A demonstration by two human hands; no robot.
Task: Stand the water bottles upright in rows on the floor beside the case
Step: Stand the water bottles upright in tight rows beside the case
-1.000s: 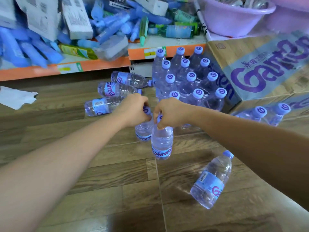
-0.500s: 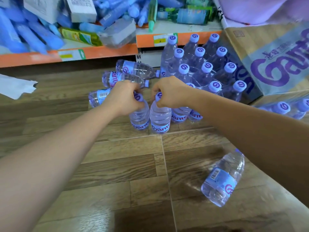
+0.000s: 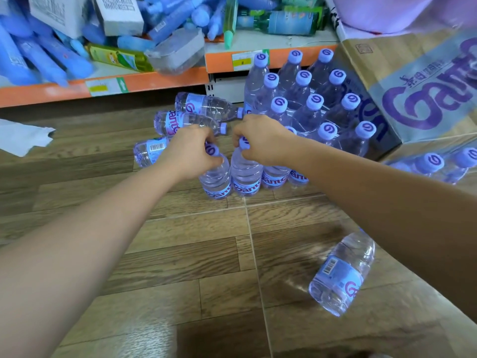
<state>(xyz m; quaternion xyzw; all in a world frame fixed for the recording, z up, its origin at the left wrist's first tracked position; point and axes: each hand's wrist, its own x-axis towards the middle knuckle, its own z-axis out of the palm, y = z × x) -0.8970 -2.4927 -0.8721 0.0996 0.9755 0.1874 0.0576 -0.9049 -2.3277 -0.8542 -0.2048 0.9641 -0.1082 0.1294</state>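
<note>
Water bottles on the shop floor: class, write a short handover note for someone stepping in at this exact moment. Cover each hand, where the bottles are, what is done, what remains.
Left hand: gripping the neck of an upright bottle at the left end of the front row.
Right hand: gripping the neck of the next bottle beside it.
Done: a block of upright bottles stands in rows beside the cardboard case.
Left: release these two if they stand steady; then stand up the three bottles lying on their sides behind the left hand and the one lying bottle near the right forearm.
</note>
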